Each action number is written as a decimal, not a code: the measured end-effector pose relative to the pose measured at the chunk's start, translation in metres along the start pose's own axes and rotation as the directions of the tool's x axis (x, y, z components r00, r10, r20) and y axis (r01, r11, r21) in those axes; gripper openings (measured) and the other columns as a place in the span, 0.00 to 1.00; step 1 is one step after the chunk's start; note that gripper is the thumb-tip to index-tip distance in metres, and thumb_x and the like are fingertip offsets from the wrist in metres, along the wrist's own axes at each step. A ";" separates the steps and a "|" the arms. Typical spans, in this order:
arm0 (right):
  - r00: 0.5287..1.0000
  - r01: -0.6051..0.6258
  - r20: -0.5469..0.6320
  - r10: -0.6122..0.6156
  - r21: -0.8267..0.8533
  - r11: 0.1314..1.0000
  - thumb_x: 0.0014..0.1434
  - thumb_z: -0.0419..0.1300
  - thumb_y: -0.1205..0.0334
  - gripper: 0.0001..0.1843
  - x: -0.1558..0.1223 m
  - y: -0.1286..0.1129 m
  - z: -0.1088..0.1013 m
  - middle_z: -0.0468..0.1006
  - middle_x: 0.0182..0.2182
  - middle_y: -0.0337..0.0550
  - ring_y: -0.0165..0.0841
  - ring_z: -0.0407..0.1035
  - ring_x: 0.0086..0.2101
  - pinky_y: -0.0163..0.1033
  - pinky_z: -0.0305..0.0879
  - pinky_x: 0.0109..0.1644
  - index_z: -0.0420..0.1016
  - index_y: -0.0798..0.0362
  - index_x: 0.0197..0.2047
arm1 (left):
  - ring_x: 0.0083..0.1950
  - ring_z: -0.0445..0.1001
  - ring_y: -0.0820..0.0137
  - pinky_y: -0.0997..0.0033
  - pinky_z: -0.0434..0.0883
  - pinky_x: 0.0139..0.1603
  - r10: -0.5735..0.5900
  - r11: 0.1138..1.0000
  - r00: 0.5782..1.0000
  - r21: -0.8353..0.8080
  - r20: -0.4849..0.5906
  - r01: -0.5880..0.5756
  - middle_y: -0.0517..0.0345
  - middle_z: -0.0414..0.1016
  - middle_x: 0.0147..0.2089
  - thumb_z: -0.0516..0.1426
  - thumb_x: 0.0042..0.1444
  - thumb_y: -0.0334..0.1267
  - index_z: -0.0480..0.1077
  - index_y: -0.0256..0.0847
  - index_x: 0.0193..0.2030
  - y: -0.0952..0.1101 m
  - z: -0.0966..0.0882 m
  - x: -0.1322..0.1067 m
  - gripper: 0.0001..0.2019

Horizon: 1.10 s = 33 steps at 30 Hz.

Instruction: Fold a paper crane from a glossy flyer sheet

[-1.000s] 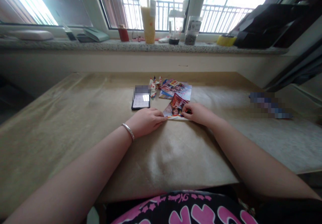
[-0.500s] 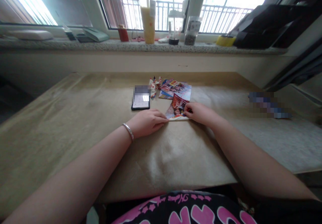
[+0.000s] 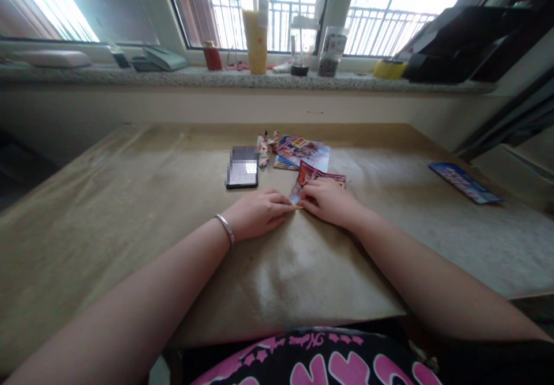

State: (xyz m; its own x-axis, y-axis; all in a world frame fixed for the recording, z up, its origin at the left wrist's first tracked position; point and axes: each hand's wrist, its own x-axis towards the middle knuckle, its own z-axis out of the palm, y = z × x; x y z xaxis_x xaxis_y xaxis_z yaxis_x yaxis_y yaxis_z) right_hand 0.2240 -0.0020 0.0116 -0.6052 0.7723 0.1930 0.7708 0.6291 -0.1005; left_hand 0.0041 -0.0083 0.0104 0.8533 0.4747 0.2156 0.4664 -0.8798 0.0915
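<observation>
A glossy, colourfully printed sheet of paper [image 3: 306, 171] lies on the table in front of me, its far left corner lifted a little. My left hand [image 3: 264, 212], with a silver bracelet at the wrist, holds the sheet's near left corner between fingertips and thumb. Over the near part of the paper, my right hand [image 3: 326, 200] has curled fingers pressed on it, with the tips close to those of my left hand. The right hand hides much of the sheet. Beyond it lie several printed sheets [image 3: 318, 153] in a loose stack.
A phone [image 3: 242, 171] lies left of the stack, beside a folded paper piece [image 3: 266, 145] with points. A blue printed packet or booklet [image 3: 465, 183] is at the far right. Cups and bottles, among them a yellow cup [image 3: 255, 41], line the windowsill [image 3: 242, 82].
My right hand has moved left along the paper's near edge, toward my left fingertips. The sheet's right part now shows past my right hand. My left hand has shifted slightly right.
</observation>
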 end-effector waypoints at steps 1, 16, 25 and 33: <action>1.000 -0.018 -0.003 0.018 0.025 1.000 0.60 0.55 0.58 0.10 0.000 0.000 0.001 0.77 0.35 0.46 0.37 0.68 0.39 0.39 0.58 0.43 0.74 0.53 0.34 | 0.49 0.71 0.66 0.65 0.70 0.52 -0.003 1.000 1.000 -0.008 -0.003 0.003 0.51 0.75 0.49 0.53 0.59 0.34 0.72 0.41 0.51 0.000 0.000 0.000 0.14; 0.990 -0.144 0.017 0.142 0.139 0.980 0.55 0.60 0.59 0.06 0.003 0.017 0.009 0.78 0.32 0.42 0.34 0.69 0.34 0.36 0.57 0.37 0.74 0.52 0.32 | 0.50 0.71 0.67 0.67 0.70 0.53 -0.005 1.000 1.000 -0.020 -0.004 0.005 0.55 0.75 0.50 0.51 0.59 0.31 0.73 0.42 0.50 0.000 0.000 0.000 0.15; 0.987 -0.163 0.036 0.160 0.115 0.980 0.56 0.60 0.57 0.07 0.004 0.018 0.008 0.79 0.32 0.42 0.34 0.69 0.34 0.36 0.56 0.37 0.75 0.51 0.33 | 0.49 0.71 0.68 0.68 0.69 0.53 -0.003 0.999 1.000 -0.044 -0.010 0.003 0.55 0.75 0.49 0.51 0.59 0.31 0.73 0.42 0.49 -0.002 0.000 0.001 0.14; 0.986 -0.162 0.045 0.158 0.111 0.980 0.55 0.61 0.56 0.08 0.006 0.019 0.009 0.79 0.31 0.41 0.32 0.69 0.32 0.35 0.54 0.34 0.76 0.51 0.32 | 0.50 0.71 0.68 0.68 0.69 0.53 -0.007 0.999 1.000 -0.039 0.006 0.008 0.55 0.75 0.49 0.51 0.59 0.31 0.73 0.41 0.48 -0.001 -0.001 0.001 0.14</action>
State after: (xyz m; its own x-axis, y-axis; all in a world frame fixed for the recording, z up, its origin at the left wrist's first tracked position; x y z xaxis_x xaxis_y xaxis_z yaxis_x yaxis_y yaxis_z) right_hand 0.2335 0.0153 0.0018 -0.4840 0.8653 0.1301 0.8318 0.5011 -0.2387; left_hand 0.0048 -0.0070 0.0114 0.8513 0.4814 0.2087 0.4634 -0.8763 0.1314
